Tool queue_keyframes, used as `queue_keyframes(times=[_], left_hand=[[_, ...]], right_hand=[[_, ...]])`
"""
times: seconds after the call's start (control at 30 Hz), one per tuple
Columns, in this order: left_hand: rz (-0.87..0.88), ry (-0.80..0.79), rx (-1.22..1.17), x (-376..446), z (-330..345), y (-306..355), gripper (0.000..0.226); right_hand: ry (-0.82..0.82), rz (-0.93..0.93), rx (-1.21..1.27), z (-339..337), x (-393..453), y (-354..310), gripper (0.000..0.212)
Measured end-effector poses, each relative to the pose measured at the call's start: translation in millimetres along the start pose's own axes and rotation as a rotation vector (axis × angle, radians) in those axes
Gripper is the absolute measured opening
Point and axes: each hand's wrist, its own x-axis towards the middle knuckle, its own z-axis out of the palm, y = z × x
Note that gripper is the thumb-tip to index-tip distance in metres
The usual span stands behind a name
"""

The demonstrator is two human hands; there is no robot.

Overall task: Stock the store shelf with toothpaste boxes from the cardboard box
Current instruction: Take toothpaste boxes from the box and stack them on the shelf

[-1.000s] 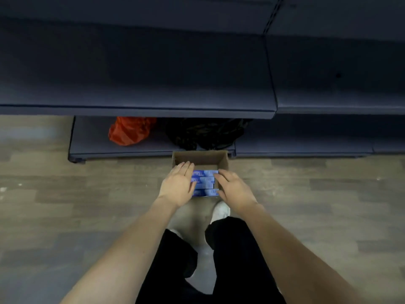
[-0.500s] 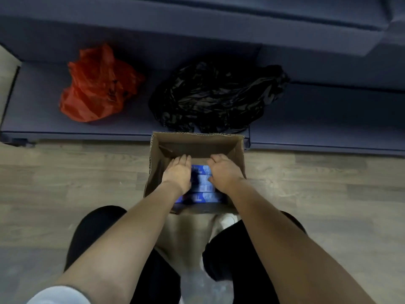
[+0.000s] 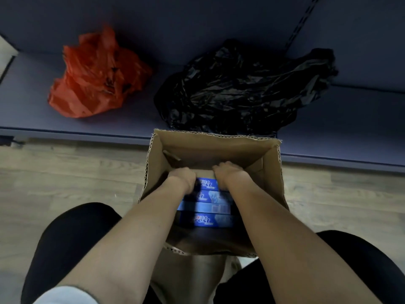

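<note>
Reaching into the cardboard box (image 3: 271, 172) at frame centre, our left hand (image 3: 183, 177) and right hand (image 3: 228, 173) curl their fingers over the ends of the farthest toothpaste box (image 3: 207, 184); more blue boxes (image 3: 205, 207) lie behind it.

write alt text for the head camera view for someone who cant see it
Both hands, left hand and right hand, reach down into an open brown cardboard box on the wood-look floor, fingers curled over the far end of a row of blue toothpaste boxes. Behind it, a crumpled red plastic bag and black plastic bag lie on the dark blue bottom shelf.
</note>
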Motion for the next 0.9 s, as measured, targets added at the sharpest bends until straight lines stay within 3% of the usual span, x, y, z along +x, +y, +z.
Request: queue_keyframes(times=[0.1,0.2,0.4,0.6,0.9], left_hand=[[0.039,-0.096,0.001,2.3,15.2,-1.7,0.041],[0.068,-0.166,0.051,4.1,34.2,-2.6,0.04],[0.112,-0.117,0.17,-2.7,72.9,8.1,0.045],[0.044,0.004,0.188,0.2,90.0,14.8,0.039],[0.084,0.015,0.244,12.2,88.2,12.5,0.035]], right_hand=[[-0.182,0.007,-0.014,1.8,9.8,-2.6,0.047],[-0.248,0.059,0.022,11.7,19.2,-6.4,0.052],[0.056,0.095,0.063,48.3,31.4,-7.8,0.055],[0.109,0.069,0.075,72.2,38.2,0.0,0.07],[0.175,0.123,0.1,83.2,39.8,0.2,0.058]])
